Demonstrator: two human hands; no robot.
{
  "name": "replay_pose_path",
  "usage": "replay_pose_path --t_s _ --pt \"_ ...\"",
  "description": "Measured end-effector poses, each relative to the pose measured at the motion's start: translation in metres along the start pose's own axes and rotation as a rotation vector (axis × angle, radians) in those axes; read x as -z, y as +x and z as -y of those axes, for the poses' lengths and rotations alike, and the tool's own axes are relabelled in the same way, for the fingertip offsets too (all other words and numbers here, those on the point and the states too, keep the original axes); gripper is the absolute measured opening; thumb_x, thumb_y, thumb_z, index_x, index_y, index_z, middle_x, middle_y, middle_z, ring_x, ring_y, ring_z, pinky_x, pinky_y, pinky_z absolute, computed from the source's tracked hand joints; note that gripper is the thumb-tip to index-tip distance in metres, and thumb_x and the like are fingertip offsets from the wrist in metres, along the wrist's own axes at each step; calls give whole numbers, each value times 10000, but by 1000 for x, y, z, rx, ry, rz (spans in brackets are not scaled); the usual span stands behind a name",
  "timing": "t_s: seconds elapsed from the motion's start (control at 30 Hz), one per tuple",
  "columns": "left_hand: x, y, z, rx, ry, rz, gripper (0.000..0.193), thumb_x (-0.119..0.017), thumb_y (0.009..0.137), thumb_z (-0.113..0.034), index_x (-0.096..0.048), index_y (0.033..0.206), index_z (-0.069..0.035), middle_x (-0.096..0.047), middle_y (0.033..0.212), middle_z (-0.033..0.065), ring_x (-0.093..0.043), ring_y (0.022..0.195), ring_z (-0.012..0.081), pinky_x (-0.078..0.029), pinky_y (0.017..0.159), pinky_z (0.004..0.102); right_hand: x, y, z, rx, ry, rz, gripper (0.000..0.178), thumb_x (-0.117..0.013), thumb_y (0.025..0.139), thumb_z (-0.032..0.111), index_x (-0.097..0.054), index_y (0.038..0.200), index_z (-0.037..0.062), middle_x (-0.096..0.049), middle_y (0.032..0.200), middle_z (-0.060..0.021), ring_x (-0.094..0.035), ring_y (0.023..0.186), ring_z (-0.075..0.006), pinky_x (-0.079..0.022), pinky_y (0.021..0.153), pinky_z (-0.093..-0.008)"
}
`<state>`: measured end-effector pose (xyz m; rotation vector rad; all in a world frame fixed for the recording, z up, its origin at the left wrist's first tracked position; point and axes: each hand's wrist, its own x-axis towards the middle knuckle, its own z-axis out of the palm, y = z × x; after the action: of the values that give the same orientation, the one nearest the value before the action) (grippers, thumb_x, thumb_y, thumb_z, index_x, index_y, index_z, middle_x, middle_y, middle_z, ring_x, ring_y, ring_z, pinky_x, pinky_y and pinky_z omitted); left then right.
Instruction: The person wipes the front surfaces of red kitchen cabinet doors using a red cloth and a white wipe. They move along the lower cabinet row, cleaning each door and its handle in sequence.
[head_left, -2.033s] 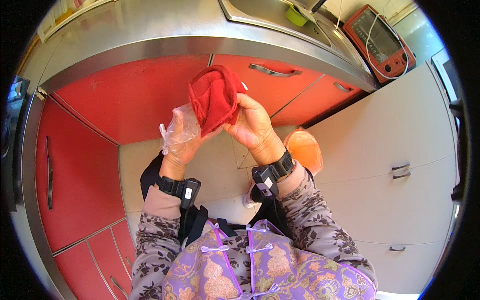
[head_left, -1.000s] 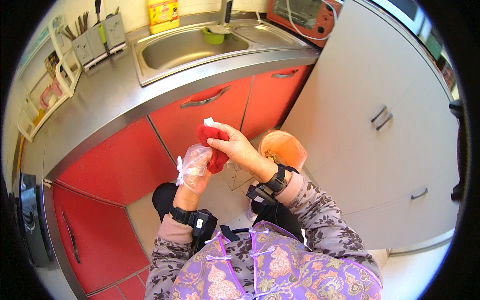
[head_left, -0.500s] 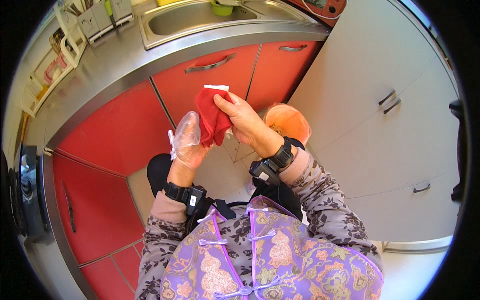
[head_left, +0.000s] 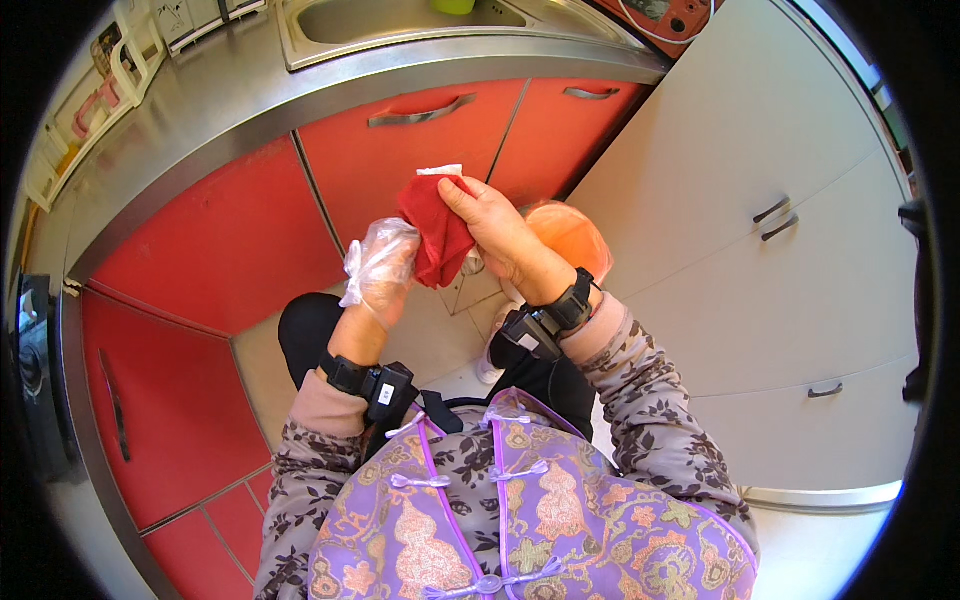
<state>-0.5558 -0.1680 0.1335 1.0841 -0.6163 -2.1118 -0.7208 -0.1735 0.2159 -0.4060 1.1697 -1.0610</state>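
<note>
A soft, folded piece of red fabric (head_left: 438, 235) is held up in the air over the pale tiled floor (head_left: 425, 340), between the person's body and the glossy red cabinet doors (head_left: 375, 165) on the far side. The bare right hand (head_left: 505, 238) has its grip clamped on the fabric's right edge, thumb laid flat across the front and fingers behind, probably because such limp material needs pressing from both faces to stay spread. The left hand (head_left: 385, 262), wrapped in a clear, crinkled plastic cover (head_left: 385, 240), meets the fabric's left edge; its fingertips are hidden, so whether that grip is together or apart I cannot tell. The cover seems worn to keep that skin off something. A small white strip (head_left: 440, 170) sticks out at the fabric's far end; whether it is attached is unclear. An orange, lined bin (head_left: 575, 237) stands on the floor just right of the right hand, seemingly kept there to be within easy reach, while the curved steel bench (head_left: 235, 115) with its metal sink (head_left: 400, 25) lies farther off, apart from both hands.
</note>
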Motion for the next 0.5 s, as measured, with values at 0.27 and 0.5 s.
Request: replay_pose_path --t_s 0.27,0.5 --pt "-7 -12 -30 -845 1023 -294 492 -761 776 -207 -562 1192 -36 -618 1142 145 -602 991 304 -494 873 423 2 8 -3 -13 113 -24 334 -550 1000 319 -559 1172 33 -652 1102 -70 -637 971 -150 -519 851 -306" --pt "-18 -6 -6 -653 1112 -46 464 -741 793 -280 -576 1170 -66 -643 1050 151 -627 914 324 -515 788 404 6 12 -14 -37 45 -26 297 -580 986 300 -570 1131 40 -644 1019 -54 -619 878 -135 -517 783 -292"
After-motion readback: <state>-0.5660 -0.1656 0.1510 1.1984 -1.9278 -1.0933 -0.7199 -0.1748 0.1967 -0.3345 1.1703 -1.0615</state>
